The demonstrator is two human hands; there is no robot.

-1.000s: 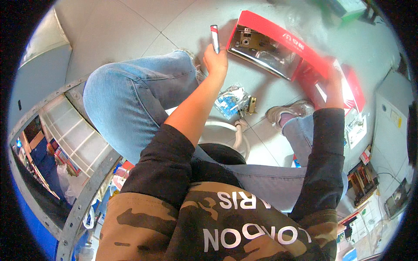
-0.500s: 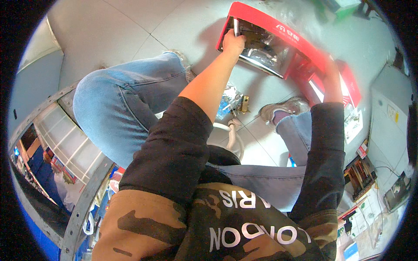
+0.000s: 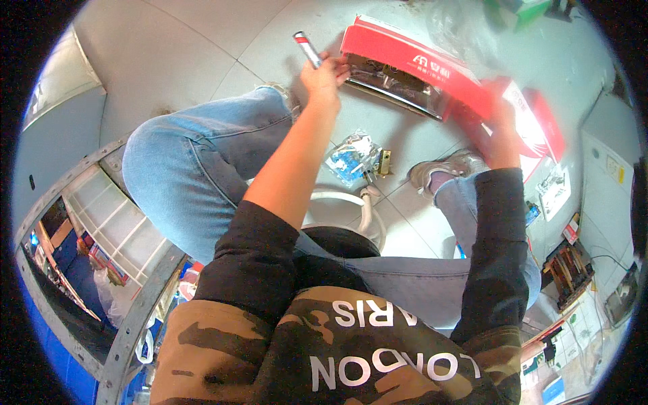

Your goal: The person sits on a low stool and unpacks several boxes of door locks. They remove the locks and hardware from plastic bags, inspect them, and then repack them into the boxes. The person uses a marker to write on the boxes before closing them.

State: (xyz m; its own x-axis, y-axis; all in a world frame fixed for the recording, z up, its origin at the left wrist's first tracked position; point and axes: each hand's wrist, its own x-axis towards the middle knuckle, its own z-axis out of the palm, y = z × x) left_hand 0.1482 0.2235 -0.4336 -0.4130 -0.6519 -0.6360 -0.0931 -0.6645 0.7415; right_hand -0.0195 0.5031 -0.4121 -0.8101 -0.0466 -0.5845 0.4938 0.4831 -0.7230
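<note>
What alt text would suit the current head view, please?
A left hand grips a slim red-banded tube beside an open red box; the blurred right hand is at its right side. A plastic packet lies on the floor.

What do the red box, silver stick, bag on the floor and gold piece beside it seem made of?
Red box: likely printed cardboard with a smooth finish, going by its thin, folded panels.
Silver stick: shiny metal or metallic plastic; its bright streak leaves this open.
Bag: clear, thin plastic, crinkled and glinting.
Gold piece: probably brass or brass-plated metal, given its yellow shine.
</note>
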